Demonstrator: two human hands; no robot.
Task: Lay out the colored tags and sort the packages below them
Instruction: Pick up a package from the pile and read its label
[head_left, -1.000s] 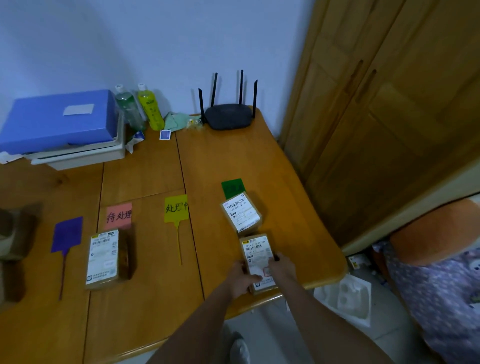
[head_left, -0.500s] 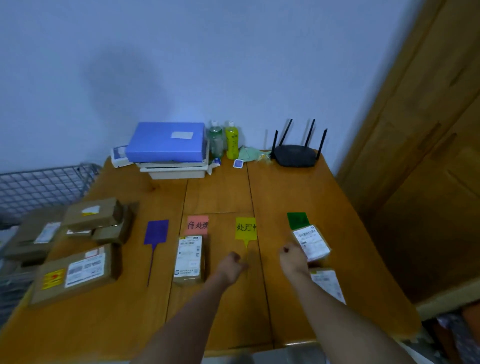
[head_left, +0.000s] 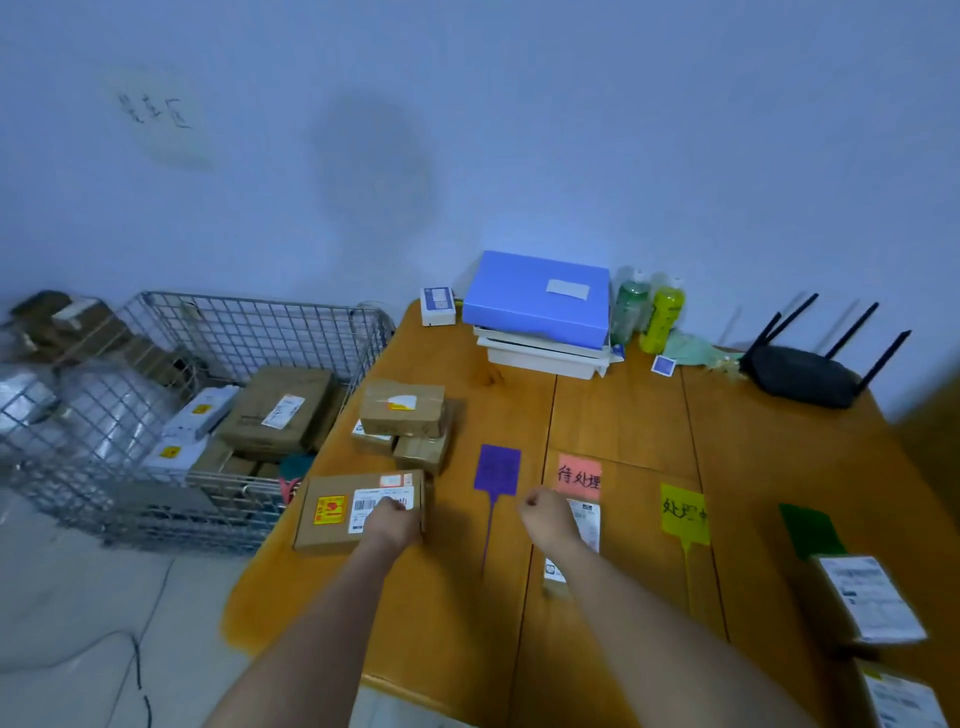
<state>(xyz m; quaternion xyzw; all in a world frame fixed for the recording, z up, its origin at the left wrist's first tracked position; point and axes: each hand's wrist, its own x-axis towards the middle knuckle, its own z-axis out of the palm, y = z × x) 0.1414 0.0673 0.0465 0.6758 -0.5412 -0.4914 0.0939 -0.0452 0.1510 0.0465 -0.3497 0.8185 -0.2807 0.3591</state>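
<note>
Four tags lie in a row on the wooden table (head_left: 779, 431): purple tag (head_left: 497, 470), pink tag (head_left: 579, 475), yellow tag (head_left: 684, 512), green tag (head_left: 809, 530). A labelled package (head_left: 589, 519) lies below the pink tag, partly hidden by my right hand (head_left: 548, 522), which is a fist holding nothing. Two labelled packages (head_left: 872, 597) (head_left: 904, 701) lie below the green tag. My left hand (head_left: 392, 522) rests with curled fingers on the right end of a flat cardboard package (head_left: 332, 512) at the table's left edge; whether it grips is hidden.
A pile of small cardboard boxes (head_left: 402, 410) sits behind the flat package. A wire basket (head_left: 208, 332) with several parcels stands left of the table. At the back are a blue box (head_left: 537, 296) on white trays, two bottles (head_left: 662, 317) and a black router (head_left: 800, 374).
The view has swung left. My left hand moved from the table's middle onto the flat cardboard package. My right hand moved left from the green tag's packages to above the pink tag's package.
</note>
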